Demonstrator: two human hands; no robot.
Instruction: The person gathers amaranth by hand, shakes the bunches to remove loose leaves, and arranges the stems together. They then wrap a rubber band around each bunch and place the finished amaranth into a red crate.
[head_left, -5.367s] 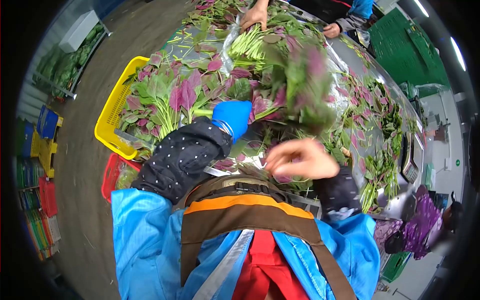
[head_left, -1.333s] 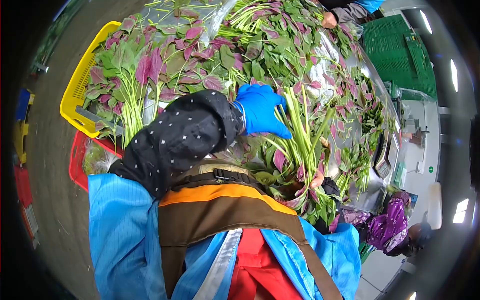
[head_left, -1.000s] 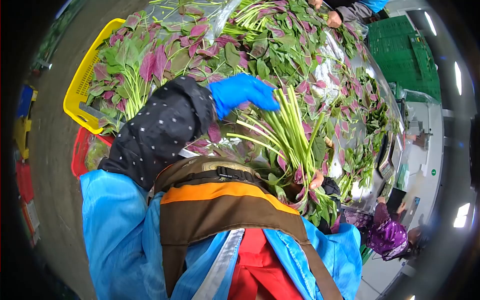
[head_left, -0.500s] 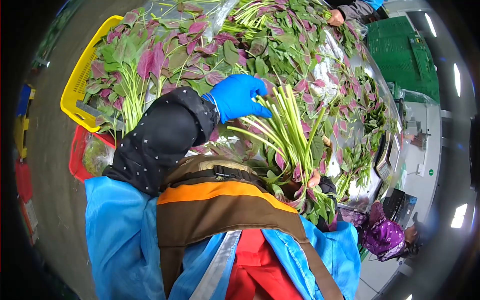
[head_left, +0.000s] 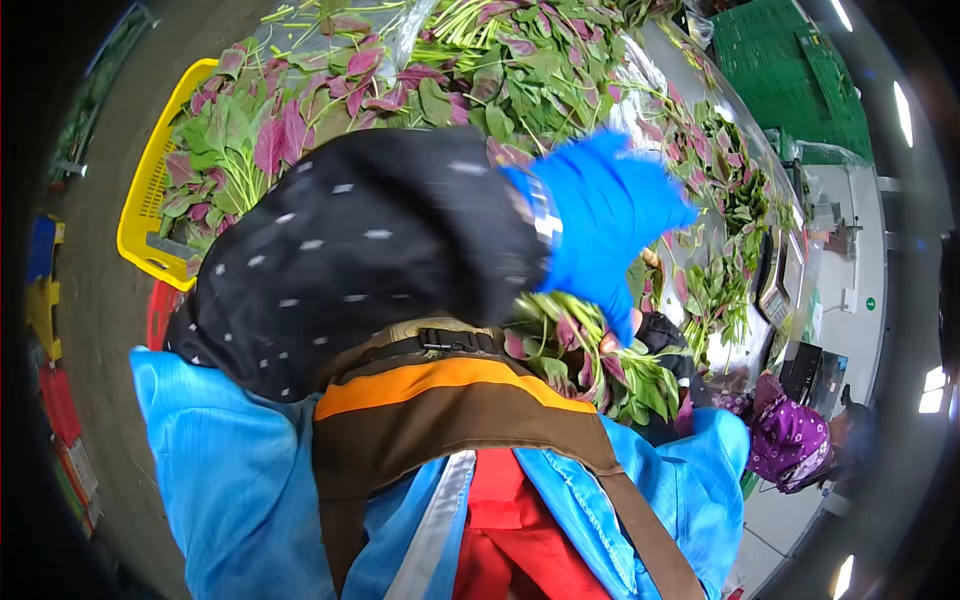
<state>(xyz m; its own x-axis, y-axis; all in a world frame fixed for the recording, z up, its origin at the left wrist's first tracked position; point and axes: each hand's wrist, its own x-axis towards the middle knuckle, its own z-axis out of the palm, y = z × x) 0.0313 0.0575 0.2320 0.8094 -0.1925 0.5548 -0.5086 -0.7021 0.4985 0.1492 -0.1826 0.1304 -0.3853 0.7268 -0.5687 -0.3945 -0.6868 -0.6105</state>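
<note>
Bunch of leafy greens [head_left: 640, 385] sits low in front of you, its leafy end close against your brown apron [head_left: 450, 440]. Your bare right hand [head_left: 611, 342] is closed on it; only a bit of the fingers shows between the leaves. Your blue-gloved left hand [head_left: 610, 215] reaches across above it, fingers and thumb spread wide and blurred. It covers the upper stems, so you cannot tell whether it touches them.

Ahead of your left hand, loose greens [head_left: 540, 75] spread over the worktop [head_left: 672, 52] in a thick layer. A bare grey band of the surface runs along the far right edge, beyond the crinkled plastic [head_left: 635, 90]. To the right of your gloved fingers you have thinner cover, with grey surface showing between the leaves, then more greens and a scale [head_left: 775, 290] near the right edge. Past that edge and nearer to you is a person in purple [head_left: 790, 440].

Well to the left of your gloved hand, behind your black sleeve [head_left: 350, 250], the yellow crate [head_left: 135, 205] holds more greens at the left side of the worktop, and open floor [head_left: 105, 330] lies outside its rim.
</note>
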